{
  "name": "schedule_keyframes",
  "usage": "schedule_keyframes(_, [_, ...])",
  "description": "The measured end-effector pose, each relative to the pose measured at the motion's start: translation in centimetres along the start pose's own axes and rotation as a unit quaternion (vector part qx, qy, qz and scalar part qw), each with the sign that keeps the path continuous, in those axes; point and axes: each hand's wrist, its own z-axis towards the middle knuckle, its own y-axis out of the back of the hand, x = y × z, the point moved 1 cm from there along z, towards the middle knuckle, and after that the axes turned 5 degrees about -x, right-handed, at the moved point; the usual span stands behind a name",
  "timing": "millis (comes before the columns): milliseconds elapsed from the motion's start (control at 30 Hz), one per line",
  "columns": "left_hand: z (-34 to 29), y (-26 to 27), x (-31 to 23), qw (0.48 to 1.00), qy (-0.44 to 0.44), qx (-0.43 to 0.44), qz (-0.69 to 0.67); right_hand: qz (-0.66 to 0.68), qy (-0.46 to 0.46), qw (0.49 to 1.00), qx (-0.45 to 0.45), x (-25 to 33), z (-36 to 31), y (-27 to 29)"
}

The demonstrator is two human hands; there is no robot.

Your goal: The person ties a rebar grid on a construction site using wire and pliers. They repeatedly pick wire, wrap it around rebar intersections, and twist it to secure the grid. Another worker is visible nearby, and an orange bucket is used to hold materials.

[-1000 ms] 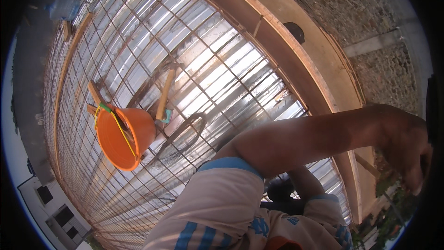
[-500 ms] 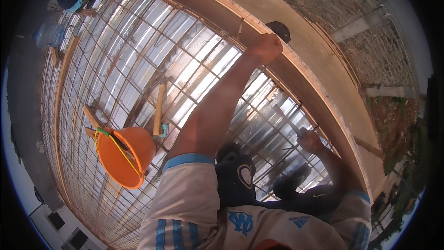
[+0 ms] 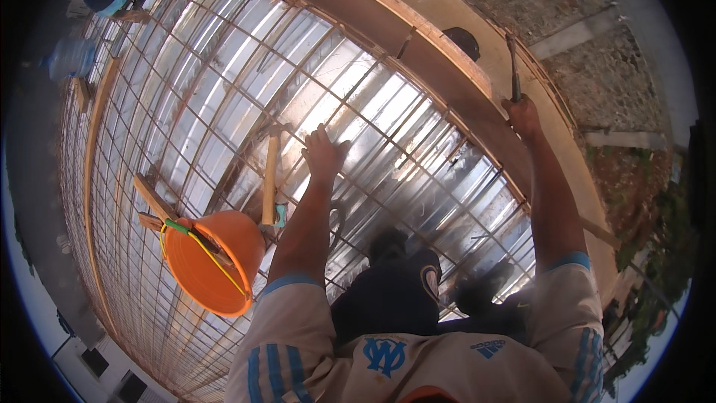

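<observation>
My left hand (image 3: pixel 324 152) is over the grid of steel rebar (image 3: pixel 253 101), fingers apart and holding nothing. Just left of it lies a hammer (image 3: pixel 270 183) with a pale wooden handle. Out at the right, my right hand (image 3: pixel 523 113) is wrapped round a long, dark metal tool (image 3: pixel 514 67), which points away from me above the ledge beyond the wooden form board (image 3: pixel 477 75). The tool's exact kind cannot be made out. Under the bars are shiny corrugated metal sheets (image 3: pixel 406 157).
An orange bucket (image 3: pixel 209 269) lies tipped by wood pieces (image 3: pixel 153 198) at left. A long timber (image 3: pixel 93 142) crosses the grid. Another person's arm (image 3: pixel 123 4) shows far left, near a clear blue water jug (image 3: pixel 71 58). A dark round object (image 3: pixel 462 43) sits behind the board.
My left hand has let go of the board's top edge and come back left over the rebar. My right hand has swung the tool up and away, from low over the grid to the board's side.
</observation>
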Motion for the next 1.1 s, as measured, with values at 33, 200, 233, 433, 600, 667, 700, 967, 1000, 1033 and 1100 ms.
schedule_keyframes(33, [0.0, 0.1, 0.1, 1.000, 0.002, 0.006, -0.005, 0.011, -0.013, 1.000, 0.005, 0.6, 0.1, -0.2])
schedule_keyframes(200, [-0.3, -0.3, 0.3, 0.999, -0.047, 0.008, -0.005, -0.156, 0.056, 0.982, 0.085, -3.6, 2.9, 0.0])
schedule_keyframes(233, [-0.3, -0.1, 0.4, 0.998, -0.051, 0.021, -0.008, -0.246, 0.115, 0.957, 0.106, -4.2, 3.2, -0.4])
schedule_keyframes(433, [0.6, 1.3, 0.8, 0.998, -0.007, 0.063, -0.018, -0.152, -0.072, 0.985, 0.029, -2.6, 2.6, -2.0])
schedule_keyframes(600, [2.1, 1.6, 1.3, 0.996, -0.011, 0.079, -0.041, -0.239, 0.000, 0.968, 0.074, -0.4, 3.0, -0.8])
schedule_keyframes(667, [2.4, 1.7, 1.5, 0.995, -0.014, 0.092, -0.042, -0.217, -0.043, 0.974, 0.045, 1.1, 2.8, -0.8])
schedule_keyframes(700, [2.4, 1.9, 1.1, 0.993, -0.011, 0.107, -0.044, -0.242, -0.022, 0.969, 0.034, 0.9, 3.4, -0.9])
schedule_keyframes(967, [-1.1, 0.2, 2.7, 0.993, -0.083, -0.032, -0.080, -0.274, 0.002, 0.961, 0.028, 2.5, 4.9, -3.3])
schedule_keyframes(1000, [-3.3, 0.1, 2.4, 0.988, -0.124, -0.078, -0.053, -0.289, 0.005, 0.957, 0.007, 2.2, 4.9, -3.6])
schedule_keyframes(1033, [-5.3, 0.2, 2.2, 0.979, -0.164, -0.122, -0.023, -0.302, 0.009, 0.953, -0.012, 1.9, 4.8, -4.2])
schedule_keyframes(1100, [-9.0, 2.1, 0.8, 0.990, -0.112, 0.079, 0.021, -0.319, -0.001, 0.948, -0.005, 2.3, 4.1, -4.1])
